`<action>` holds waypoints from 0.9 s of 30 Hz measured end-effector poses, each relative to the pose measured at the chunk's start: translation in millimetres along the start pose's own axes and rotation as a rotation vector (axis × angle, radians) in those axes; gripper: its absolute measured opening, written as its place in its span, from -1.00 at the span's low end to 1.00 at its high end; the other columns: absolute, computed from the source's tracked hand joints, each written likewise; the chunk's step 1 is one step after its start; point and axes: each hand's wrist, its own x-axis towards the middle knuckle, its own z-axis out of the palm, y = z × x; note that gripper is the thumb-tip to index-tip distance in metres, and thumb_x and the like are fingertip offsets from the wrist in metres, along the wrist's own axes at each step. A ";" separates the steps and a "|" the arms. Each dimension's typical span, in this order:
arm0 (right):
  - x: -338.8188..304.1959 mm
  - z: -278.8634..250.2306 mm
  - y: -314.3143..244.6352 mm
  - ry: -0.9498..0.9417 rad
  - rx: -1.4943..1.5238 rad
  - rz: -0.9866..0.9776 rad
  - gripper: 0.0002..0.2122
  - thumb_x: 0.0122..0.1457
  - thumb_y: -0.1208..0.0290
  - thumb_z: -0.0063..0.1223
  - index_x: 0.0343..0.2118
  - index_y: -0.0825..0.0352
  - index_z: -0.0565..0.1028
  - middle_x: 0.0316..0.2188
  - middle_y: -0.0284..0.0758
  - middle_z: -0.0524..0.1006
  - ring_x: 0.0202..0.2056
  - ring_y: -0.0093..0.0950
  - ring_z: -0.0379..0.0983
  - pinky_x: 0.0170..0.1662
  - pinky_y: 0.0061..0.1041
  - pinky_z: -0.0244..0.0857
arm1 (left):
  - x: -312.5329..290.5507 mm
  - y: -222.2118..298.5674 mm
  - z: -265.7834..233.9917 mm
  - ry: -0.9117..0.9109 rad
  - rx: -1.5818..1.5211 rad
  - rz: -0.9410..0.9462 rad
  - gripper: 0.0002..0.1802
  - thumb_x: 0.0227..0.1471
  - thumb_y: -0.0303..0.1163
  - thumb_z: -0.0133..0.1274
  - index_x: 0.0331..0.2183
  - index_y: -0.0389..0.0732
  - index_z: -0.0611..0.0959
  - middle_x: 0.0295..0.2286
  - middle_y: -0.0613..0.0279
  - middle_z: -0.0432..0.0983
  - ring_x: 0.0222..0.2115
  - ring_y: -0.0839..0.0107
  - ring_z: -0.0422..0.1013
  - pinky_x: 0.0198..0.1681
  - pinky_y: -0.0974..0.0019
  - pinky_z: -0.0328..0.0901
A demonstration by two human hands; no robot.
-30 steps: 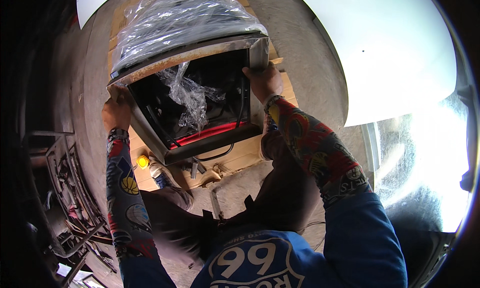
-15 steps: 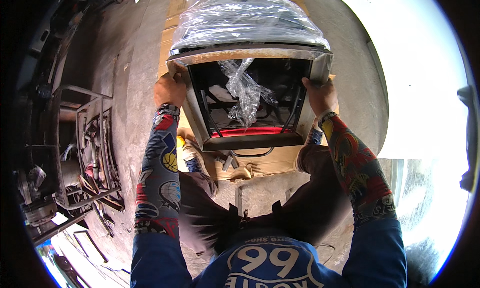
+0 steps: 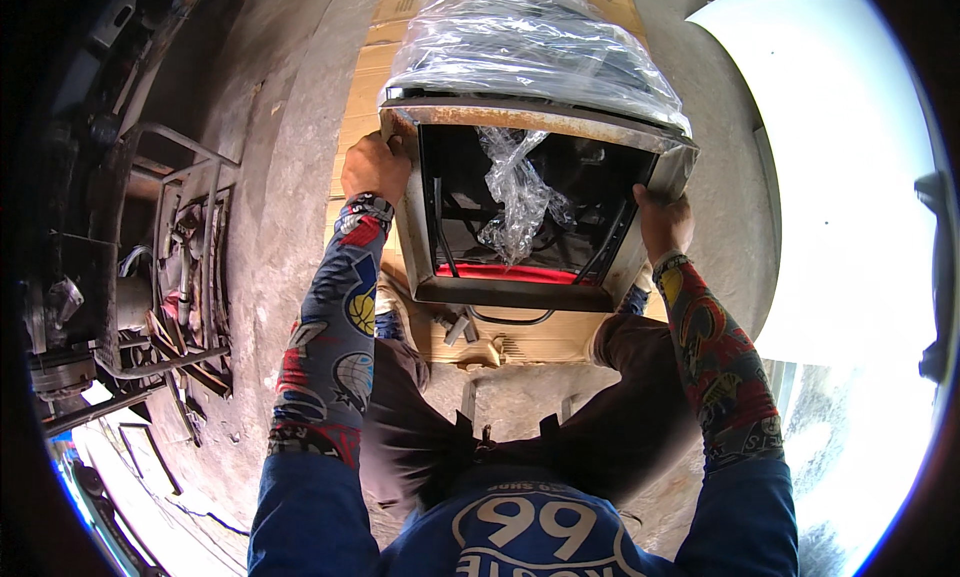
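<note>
A square metal frame (image 3: 515, 294), with rust along its far bar, stands between my knees. My left hand (image 3: 375, 169) is closed round its left side near the far corner. My right hand (image 3: 665, 222) grips the right side, thumb on the inner edge. Directly beyond the frame, up against its far bar, lies a bulky dark thing wrapped in clear plastic (image 3: 530, 52); the wrap blurs its shape. Through the frame's opening show dark bars, a red strip (image 3: 520, 274) along the near edge and a crumpled piece of clear plastic (image 3: 518, 202).
Flattened cardboard (image 3: 555, 349) lies beneath, with small grey metal pieces (image 3: 457, 329) and a black curved bar near my feet. To the left stands a metal rack (image 3: 215, 217) with scrap parts. A large white curved panel (image 3: 830, 157) fills the right.
The frame and both my hands have shifted right in the picture, and its right side now sits lower than its left. The view has turned slightly too. Both hands keep their grip.
</note>
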 end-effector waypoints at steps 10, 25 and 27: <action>0.4 0.9 3.1 -0.008 -0.005 -0.021 -0.45 -0.11 -0.03 0.33 -0.20 0.38 0.56 -0.25 -0.05 0.61 -0.15 -0.09 0.54 -0.10 -0.21 0.39 | 5.9 -10.6 0.6 -0.031 0.036 0.087 -0.55 0.09 -0.08 0.01 -0.33 -0.32 0.67 -0.35 -0.21 0.59 -0.28 -0.13 0.52 -0.15 -0.03 0.40; -0.7 -1.1 -1.2 -0.027 -0.027 0.015 -0.47 -0.10 -0.04 0.32 -0.20 0.34 0.58 -0.26 -0.08 0.62 -0.15 -0.11 0.55 -0.11 -0.22 0.39 | 4.0 -6.9 -3.4 -0.052 0.008 0.069 -0.58 0.06 -0.08 0.06 -0.31 -0.28 0.67 -0.35 -0.19 0.59 -0.26 -0.12 0.53 -0.16 -0.04 0.40; 0.5 -0.2 1.7 -0.033 0.004 -0.026 -0.47 -0.10 -0.04 0.32 -0.20 0.34 0.58 -0.26 -0.08 0.62 -0.15 -0.11 0.55 -0.11 -0.23 0.39 | 2.4 -3.4 -2.4 -0.045 0.011 0.036 -0.58 0.05 -0.08 0.06 -0.29 -0.27 0.67 -0.34 -0.19 0.59 -0.25 -0.13 0.52 -0.15 -0.04 0.40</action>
